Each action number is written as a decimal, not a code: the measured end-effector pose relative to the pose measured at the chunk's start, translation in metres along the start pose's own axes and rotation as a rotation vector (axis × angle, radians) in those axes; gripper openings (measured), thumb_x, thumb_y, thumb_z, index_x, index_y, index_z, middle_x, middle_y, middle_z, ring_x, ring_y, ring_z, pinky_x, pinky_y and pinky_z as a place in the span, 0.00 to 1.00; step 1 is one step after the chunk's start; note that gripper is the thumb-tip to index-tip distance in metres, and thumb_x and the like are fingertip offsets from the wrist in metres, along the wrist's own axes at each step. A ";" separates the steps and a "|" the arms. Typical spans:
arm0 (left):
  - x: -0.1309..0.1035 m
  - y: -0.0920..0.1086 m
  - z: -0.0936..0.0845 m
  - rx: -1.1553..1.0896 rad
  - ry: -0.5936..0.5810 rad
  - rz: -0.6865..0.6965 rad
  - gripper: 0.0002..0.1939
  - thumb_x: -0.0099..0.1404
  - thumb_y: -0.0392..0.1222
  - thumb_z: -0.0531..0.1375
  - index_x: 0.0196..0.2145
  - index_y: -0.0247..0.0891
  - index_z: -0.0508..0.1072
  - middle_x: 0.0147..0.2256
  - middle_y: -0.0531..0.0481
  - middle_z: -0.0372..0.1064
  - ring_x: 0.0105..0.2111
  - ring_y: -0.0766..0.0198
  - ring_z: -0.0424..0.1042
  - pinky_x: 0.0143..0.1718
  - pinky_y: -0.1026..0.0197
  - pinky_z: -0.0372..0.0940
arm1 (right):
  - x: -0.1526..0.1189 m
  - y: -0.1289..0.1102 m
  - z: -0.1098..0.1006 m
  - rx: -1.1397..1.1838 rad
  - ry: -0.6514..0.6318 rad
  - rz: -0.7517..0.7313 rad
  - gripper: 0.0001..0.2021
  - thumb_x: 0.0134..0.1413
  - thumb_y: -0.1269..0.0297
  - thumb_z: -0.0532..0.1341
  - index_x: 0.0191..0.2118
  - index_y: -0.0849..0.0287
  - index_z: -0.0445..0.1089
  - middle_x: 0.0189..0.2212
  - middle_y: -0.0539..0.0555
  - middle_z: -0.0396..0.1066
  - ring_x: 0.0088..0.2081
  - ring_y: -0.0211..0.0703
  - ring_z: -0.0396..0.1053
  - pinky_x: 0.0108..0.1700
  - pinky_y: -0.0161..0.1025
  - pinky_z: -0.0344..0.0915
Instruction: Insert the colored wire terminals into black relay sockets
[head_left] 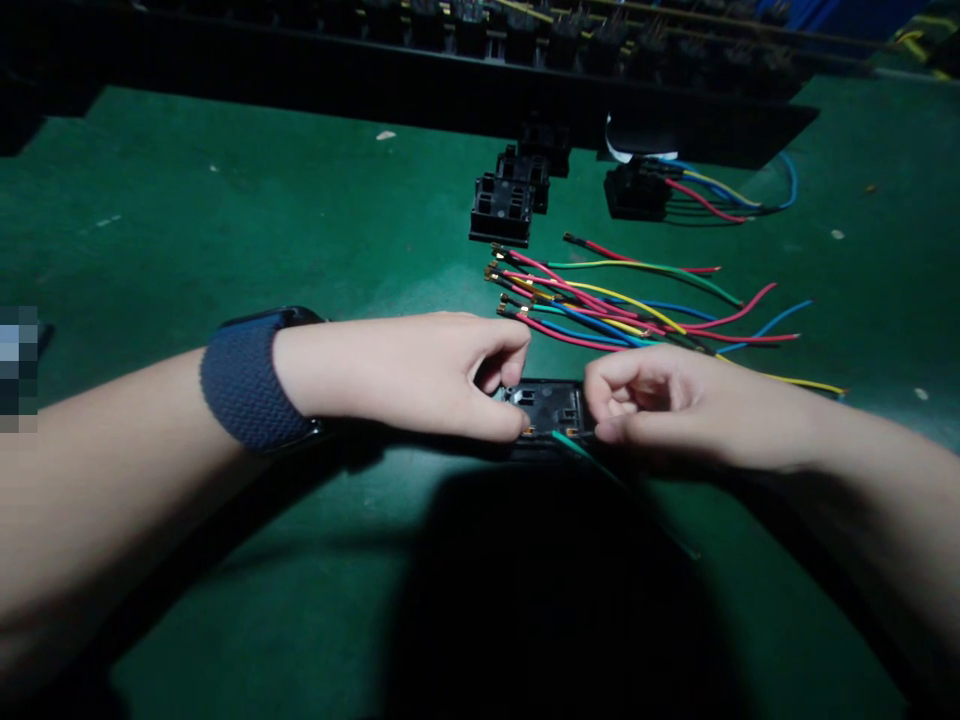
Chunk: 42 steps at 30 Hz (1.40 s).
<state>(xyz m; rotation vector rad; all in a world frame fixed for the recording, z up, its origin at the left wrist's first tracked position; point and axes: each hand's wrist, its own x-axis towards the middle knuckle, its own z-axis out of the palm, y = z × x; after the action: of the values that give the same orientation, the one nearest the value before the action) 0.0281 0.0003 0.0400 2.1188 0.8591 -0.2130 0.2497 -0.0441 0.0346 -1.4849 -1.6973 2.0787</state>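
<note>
head view | pinching left end of black box (pixel 551 408) with left hand (pixel 442 375), likely to steady it flat on green table (pixel 225 220) | curling right hand (pixel 675 405) at right edge, cannot tell whether gripping | keeping loose wires (pixel 600 302) just beyond, presumably for easy reach

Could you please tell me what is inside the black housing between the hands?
The black housing shows copper-coloured contacts near its lower edge, where a green wire crosses; the left hand hides its left end.
</note>
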 end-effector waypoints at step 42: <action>-0.002 0.000 0.014 0.308 0.431 0.269 0.12 0.63 0.50 0.57 0.34 0.38 0.67 0.31 0.52 0.65 0.30 0.64 0.63 0.30 0.63 0.54 | 0.003 0.005 0.001 0.011 0.054 -0.009 0.09 0.48 0.62 0.66 0.26 0.60 0.67 0.18 0.43 0.60 0.17 0.29 0.61 0.19 0.26 0.59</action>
<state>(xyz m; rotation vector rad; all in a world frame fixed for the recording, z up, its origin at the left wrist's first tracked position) 0.0285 -0.0111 0.0324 2.5947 0.8068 0.2795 0.2498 -0.0445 0.0285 -1.5124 -1.6680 2.0213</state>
